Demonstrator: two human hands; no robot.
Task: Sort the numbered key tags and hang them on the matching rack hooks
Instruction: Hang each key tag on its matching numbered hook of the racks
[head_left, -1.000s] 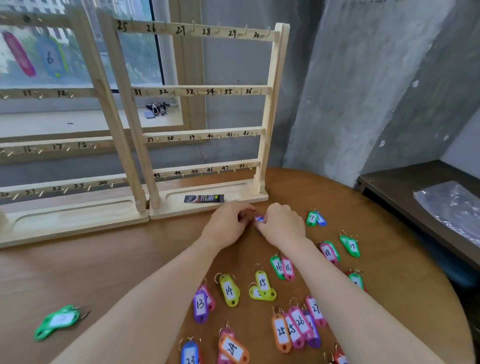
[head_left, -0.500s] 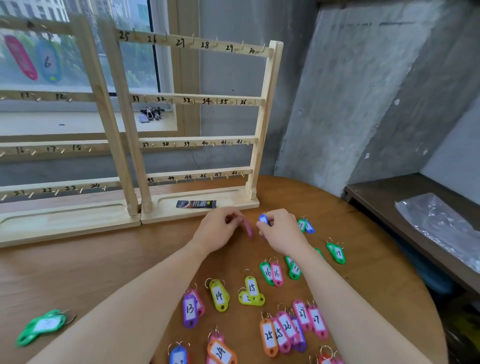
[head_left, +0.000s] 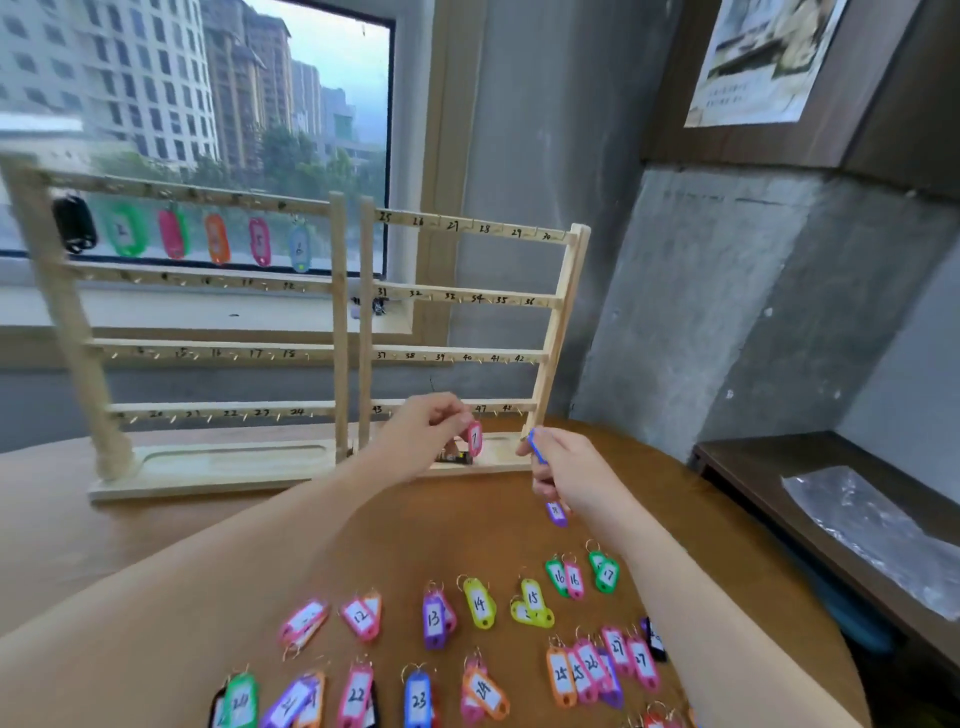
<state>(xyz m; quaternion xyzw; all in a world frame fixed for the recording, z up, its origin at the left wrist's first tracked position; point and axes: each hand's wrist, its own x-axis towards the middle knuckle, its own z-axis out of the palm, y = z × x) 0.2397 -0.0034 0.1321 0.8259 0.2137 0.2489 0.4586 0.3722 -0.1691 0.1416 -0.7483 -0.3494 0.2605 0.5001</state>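
My left hand (head_left: 423, 434) pinches the ring of a pink key tag (head_left: 474, 439) that dangles in front of the right wooden rack (head_left: 470, 299). My right hand (head_left: 569, 475) pinches a blue key tag (head_left: 536, 447), and a purple tag (head_left: 556, 512) hangs below its fingers. The left wooden rack (head_left: 208, 353) carries several coloured tags (head_left: 215, 239) on its top rail. Many numbered tags (head_left: 480, 603) lie on the round wooden table (head_left: 156, 525) near me.
A small dark packet (head_left: 454, 458) lies in the right rack's base tray. A dark side bench (head_left: 769, 467) with a clear plastic bag (head_left: 878, 525) stands to the right. Behind the racks are a window and a concrete wall.
Both hands have lifted off the table and parted, the left with the pink tag, the right with the blue one. The view has tilted up, so the left rack's hung tags show.
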